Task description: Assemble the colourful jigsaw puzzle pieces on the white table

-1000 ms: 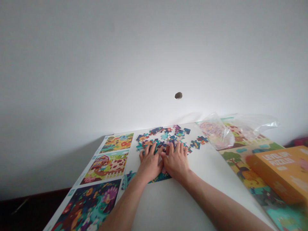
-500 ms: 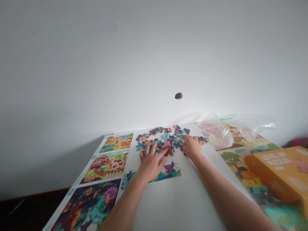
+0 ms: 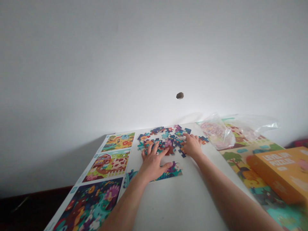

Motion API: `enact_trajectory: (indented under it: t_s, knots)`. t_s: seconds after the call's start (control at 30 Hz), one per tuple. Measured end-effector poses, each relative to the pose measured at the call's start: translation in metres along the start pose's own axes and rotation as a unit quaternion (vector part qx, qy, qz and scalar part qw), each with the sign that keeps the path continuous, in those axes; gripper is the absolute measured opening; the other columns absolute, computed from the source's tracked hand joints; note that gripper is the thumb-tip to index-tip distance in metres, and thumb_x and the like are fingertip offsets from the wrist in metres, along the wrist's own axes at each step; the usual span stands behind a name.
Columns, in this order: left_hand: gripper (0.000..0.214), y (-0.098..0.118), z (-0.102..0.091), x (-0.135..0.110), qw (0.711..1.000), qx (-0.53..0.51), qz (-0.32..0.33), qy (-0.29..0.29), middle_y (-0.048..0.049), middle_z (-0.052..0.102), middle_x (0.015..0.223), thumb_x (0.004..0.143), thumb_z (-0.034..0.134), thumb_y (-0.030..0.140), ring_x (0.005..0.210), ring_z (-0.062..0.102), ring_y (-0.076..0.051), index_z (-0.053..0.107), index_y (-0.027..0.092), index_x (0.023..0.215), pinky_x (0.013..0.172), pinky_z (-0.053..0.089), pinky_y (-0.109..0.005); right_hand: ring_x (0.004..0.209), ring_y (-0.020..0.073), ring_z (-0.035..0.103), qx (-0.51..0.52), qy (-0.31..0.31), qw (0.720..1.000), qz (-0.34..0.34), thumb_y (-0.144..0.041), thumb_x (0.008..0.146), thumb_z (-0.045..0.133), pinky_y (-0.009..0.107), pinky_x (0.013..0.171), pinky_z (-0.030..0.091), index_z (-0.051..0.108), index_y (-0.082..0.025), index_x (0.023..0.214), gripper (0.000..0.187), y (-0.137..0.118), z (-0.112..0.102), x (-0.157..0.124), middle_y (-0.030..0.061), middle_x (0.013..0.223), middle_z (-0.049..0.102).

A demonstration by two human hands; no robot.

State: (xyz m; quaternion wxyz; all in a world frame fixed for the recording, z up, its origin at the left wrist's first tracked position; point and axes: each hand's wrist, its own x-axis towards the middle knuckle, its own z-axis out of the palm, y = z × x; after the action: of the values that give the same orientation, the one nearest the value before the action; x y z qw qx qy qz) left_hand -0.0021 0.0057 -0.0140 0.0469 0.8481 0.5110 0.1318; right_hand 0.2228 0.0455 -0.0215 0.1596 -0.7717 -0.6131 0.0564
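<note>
well, the left hand (image 3: 152, 163) spreads its grip wide over the jigsaw pieces (image 3: 166, 138); the right hand (image 3: 192, 146) curls narrower at their edge, whether holding one i cannot tell.

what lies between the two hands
In the head view, loose jigsaw puzzle pieces lie between the left hand and the right hand.
</note>
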Motion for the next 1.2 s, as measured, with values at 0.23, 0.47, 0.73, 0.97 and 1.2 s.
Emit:
enact_trajectory:
  t_s: [0.23, 0.47, 0.73, 0.97, 1.2]
  knots:
    - [0.059, 0.001, -0.001, 0.0, 1.0, 0.002, 0.002, 0.0, -0.0081, 0.031, 0.154, 0.08, 0.059, 0.057, 0.141, 0.023, -0.042, 0.046, 0.048, 0.137, 0.104, 0.022, -0.069, 0.108, 0.0284, 0.055, 0.071, 0.008, 0.997, 0.026, -0.032, 0.085, 0.06, 0.039, 0.089, 0.034, 0.062, -0.026, 0.12, 0.036, 0.002, 0.0, 0.005, 0.0103, 0.113, 0.064]
    - [0.061, 0.002, -0.001, 0.0, 1.0, -0.005, 0.003, 0.01, -0.0069, 0.032, 0.154, 0.079, 0.062, 0.056, 0.139, 0.024, -0.043, 0.047, 0.045, 0.137, 0.105, 0.023, -0.068, 0.077, 0.0222, 0.062, 0.213, 0.114, 0.969, 0.042, -0.034, 0.085, 0.053, 0.029, 0.07, 0.039, 0.068, -0.02, 0.079, 0.022, 0.002, -0.005, 0.004, 0.0067, 0.079, 0.069]
    - [0.038, -0.002, 0.005, 0.005, 0.994, -0.05, 0.0, 0.098, -0.0053, 0.044, 0.146, 0.088, 0.056, 0.045, 0.136, 0.033, -0.034, 0.063, 0.033, 0.123, 0.109, 0.028, -0.057, 0.062, 0.0187, 0.063, 0.603, 0.022, 0.797, 0.034, -0.048, 0.072, 0.066, 0.028, 0.06, 0.048, 0.054, -0.018, 0.095, 0.039, -0.017, 0.002, -0.006, 0.0022, 0.067, 0.066]
    - [0.023, -0.008, 0.004, 0.014, 0.954, -0.184, 0.019, 0.235, -0.0068, 0.068, 0.106, 0.095, 0.045, 0.033, 0.105, 0.058, -0.021, 0.064, 0.021, 0.092, 0.099, 0.043, -0.038, 0.054, 0.0122, 0.053, 0.59, -0.149, 0.79, -0.081, -0.056, 0.074, 0.065, 0.024, 0.055, 0.043, 0.056, -0.018, 0.074, 0.039, -0.041, -0.004, -0.028, -0.0008, 0.059, 0.06]
    - [0.026, -0.009, 0.005, 0.014, 0.95, -0.24, -0.014, 0.199, -0.0036, 0.07, 0.079, 0.094, 0.047, 0.036, 0.077, 0.064, -0.017, 0.066, 0.019, 0.094, 0.078, 0.049, -0.03, 0.06, 0.0098, 0.051, 0.55, -0.191, 0.795, -0.168, -0.037, 0.072, 0.071, 0.022, 0.057, 0.038, 0.066, -0.016, 0.095, 0.032, -0.038, -0.008, -0.031, -0.0015, 0.071, 0.061]
